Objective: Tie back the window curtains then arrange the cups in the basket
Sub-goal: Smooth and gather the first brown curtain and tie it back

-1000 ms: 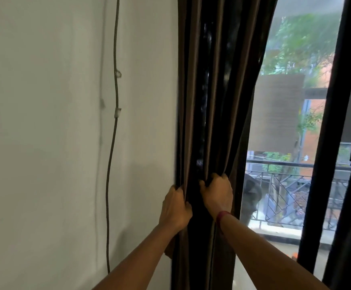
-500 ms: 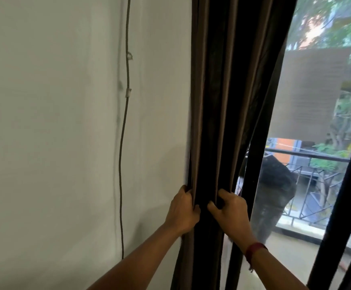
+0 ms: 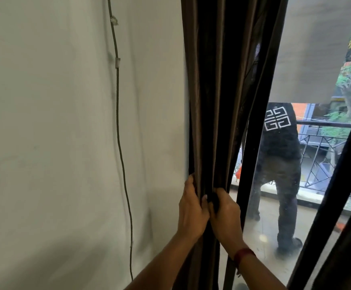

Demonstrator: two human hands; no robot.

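- The brown curtain (image 3: 216, 97) is gathered into folds beside the wall (image 3: 55, 143).
- It is clamped by the left hand (image 3: 191, 214) and right hand (image 3: 225, 214), side by side.
- The bundle should probably be kept tight while a tie is found; none is seen.

left hand (image 3: 191, 208): fist clenched | right hand (image 3: 225, 212): fist clenched | hands touching, forearms raised

Curtain (image 3: 216, 101): dark brown cloth, slight satin sheen. Wall (image 3: 55, 143): matt paint. Window frame (image 3: 251, 164): black, smooth.
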